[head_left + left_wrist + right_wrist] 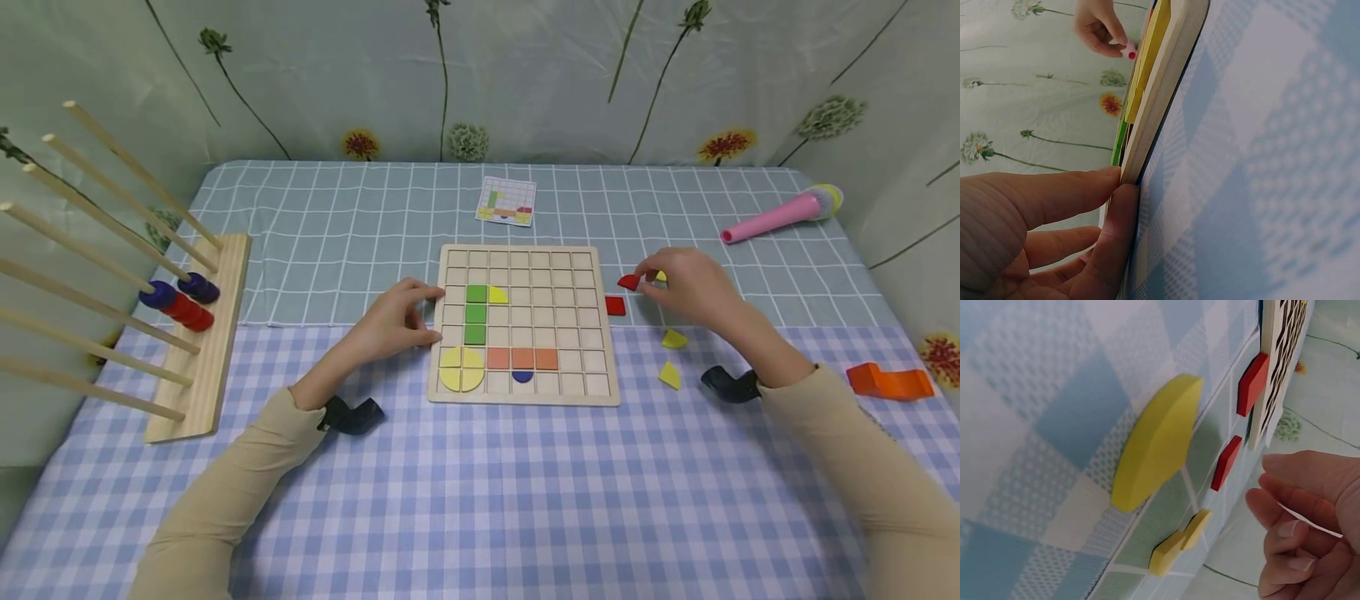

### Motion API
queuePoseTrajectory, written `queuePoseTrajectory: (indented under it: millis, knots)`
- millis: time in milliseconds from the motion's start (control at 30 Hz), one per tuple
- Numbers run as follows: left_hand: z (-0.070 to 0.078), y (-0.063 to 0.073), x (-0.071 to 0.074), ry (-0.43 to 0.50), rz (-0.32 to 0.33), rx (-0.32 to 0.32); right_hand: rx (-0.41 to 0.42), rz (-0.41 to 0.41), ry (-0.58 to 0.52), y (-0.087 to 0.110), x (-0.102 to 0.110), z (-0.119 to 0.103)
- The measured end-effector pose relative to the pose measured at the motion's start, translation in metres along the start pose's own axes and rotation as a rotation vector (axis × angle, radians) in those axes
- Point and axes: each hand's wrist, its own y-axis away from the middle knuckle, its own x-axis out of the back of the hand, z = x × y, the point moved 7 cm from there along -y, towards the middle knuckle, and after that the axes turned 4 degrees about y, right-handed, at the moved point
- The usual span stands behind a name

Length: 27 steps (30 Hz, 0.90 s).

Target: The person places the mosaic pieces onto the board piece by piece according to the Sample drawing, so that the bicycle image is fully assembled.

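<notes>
reaching looks like the step: right grip (688,285) is at the red piece (627,282), which lies on the desk (525,500) right of centre in the head view, off the right edge of the board (562,308). thumb and forefinger bent with a gap between, nothing held per the right wrist view; contact hard to call. to do it well: pinch opposite edges, not the flat faces, lift straight up, clear the red square (615,306) near it, don't knock the yellow piece (662,276) by the fingers. left grip (393,321), left of centre: thumb and finger tips spread along the board's left edge, touching, not wrapped round it; decent brace against sliding. pose: right forearm from lower right, left from lower left.
</notes>
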Motion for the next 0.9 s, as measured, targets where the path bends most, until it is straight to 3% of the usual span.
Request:
queuePoseTrajectory:
  millis: [233, 433, 900]
  knots:
    - [-0.001, 0.0, -0.001, 0.002, 0.001, -0.011, -0.076, -0.127, 0.007, -0.007, -0.009, 0.008]
    - [-0.001, 0.0, 0.0, 0.005, 0.006, -0.013, -0.088, -0.179, -0.008, -0.012, -0.014, 0.009]
    - [0.0, 0.001, 0.0, 0.0, 0.007, -0.021, -0.043, -0.161, 0.016, -0.024, -0.02, 0.007]
